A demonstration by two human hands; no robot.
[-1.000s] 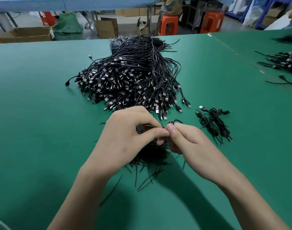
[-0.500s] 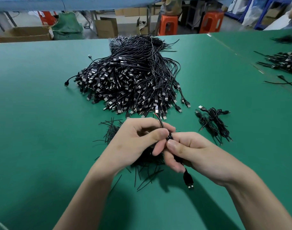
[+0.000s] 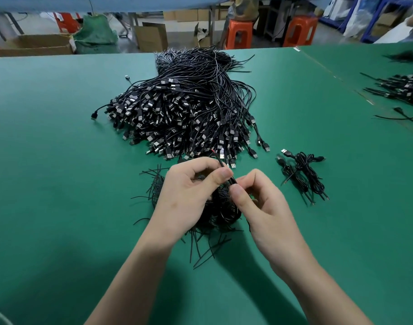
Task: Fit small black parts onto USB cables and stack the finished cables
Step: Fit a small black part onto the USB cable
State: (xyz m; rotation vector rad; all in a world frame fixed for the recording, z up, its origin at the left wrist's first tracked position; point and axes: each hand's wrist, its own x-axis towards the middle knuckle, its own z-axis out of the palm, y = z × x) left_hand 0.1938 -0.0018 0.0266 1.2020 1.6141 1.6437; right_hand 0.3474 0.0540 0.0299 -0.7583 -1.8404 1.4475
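Note:
My left hand [image 3: 189,193] and my right hand [image 3: 264,207] meet over a heap of thin black tube pieces [image 3: 214,216] near the table's middle. Both pinch one black USB cable [image 3: 224,167], whose wire end with a red tip sticks up past my left thumb. Whether a black piece sits on that cable is hidden by my fingers. A big pile of black USB cables [image 3: 184,113] lies just beyond my hands. To the right lies a small stack of coiled cables [image 3: 303,174].
The green table [image 3: 60,184] stretches wide on the left. More cables [image 3: 402,87] lie at the far right edge, near another person's hand. Cardboard boxes [image 3: 34,44] and orange stools [image 3: 238,34] stand on the floor behind the table.
My hands rose slightly and shifted. The cable's USB plug, which hung below my right hand half a second ago, is out of sight now. The wire end still pokes up by my left thumb.

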